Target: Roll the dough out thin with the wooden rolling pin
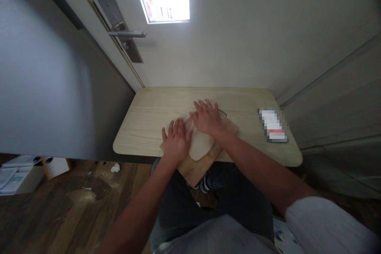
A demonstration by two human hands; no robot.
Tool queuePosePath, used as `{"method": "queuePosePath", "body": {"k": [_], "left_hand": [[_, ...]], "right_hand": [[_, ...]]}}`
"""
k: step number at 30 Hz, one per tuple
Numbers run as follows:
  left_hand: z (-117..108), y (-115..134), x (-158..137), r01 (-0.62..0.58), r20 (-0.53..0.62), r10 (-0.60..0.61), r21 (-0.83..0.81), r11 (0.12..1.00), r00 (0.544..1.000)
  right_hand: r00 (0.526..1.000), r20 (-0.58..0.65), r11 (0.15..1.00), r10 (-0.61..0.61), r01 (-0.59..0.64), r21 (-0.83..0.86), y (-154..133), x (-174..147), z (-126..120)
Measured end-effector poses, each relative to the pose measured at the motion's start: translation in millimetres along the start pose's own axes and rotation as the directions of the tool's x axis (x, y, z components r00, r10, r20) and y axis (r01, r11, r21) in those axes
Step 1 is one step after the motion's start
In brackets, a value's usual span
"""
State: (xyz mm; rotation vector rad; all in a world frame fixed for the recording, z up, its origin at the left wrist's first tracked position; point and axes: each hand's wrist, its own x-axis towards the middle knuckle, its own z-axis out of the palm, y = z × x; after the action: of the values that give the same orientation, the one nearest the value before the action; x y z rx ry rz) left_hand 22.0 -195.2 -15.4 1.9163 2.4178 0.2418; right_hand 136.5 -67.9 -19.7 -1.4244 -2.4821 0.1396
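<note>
A pale, flat, rounded sheet that looks like dough (pixel 200 147) lies on a wooden cutting board (pixel 193 170). The board sits at an angle, and its near corner juts past the table's front edge. My left hand (pixel 176 143) rests flat on the left side of the sheet, fingers apart. My right hand (pixel 207 119) lies palm down across its upper part, fingers stretched out. Both hands press on the sheet without gripping it, and they cover its far edge. A thin metal loop (pixel 224 113) shows at the board's far right corner.
The light wood table (pixel 143 123) stands against a door with a metal handle (pixel 127 34). A phone-like object (pixel 273 125), blurred out, lies at the table's right end. Below left, papers in a box (pixel 19 178) and a crumpled white scrap (pixel 115 168) are on the floor.
</note>
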Motion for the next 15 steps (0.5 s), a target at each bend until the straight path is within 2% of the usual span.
{"method": "queuePosePath", "body": {"k": [4, 7, 11, 15], "left_hand": [[-1, -19, 16, 0.035, 0.029, -0.035, 0.025, 0.999, 0.999], [-2, -21, 18, 0.036, 0.052, -0.037, 0.03, 0.999, 0.998], [0, -9, 8, 0.0, 0.053, -0.001, 0.012, 1.0, 0.999], [2, 14, -15, -0.077, 0.0, 0.077, -0.022, 0.997, 0.997]], "right_hand": [[0.999, 0.027, 1.0, -0.02, 0.019, 0.018, -17, 31, 9], [0.998, 0.06, 1.0, -0.018, 0.017, 0.021, -20, 36, 11], [0.999, 0.049, 1.0, -0.016, 0.016, 0.012, -8, 18, 6], [1.0, 0.023, 1.0, -0.021, 0.021, -0.018, 13, -20, -4]]}}
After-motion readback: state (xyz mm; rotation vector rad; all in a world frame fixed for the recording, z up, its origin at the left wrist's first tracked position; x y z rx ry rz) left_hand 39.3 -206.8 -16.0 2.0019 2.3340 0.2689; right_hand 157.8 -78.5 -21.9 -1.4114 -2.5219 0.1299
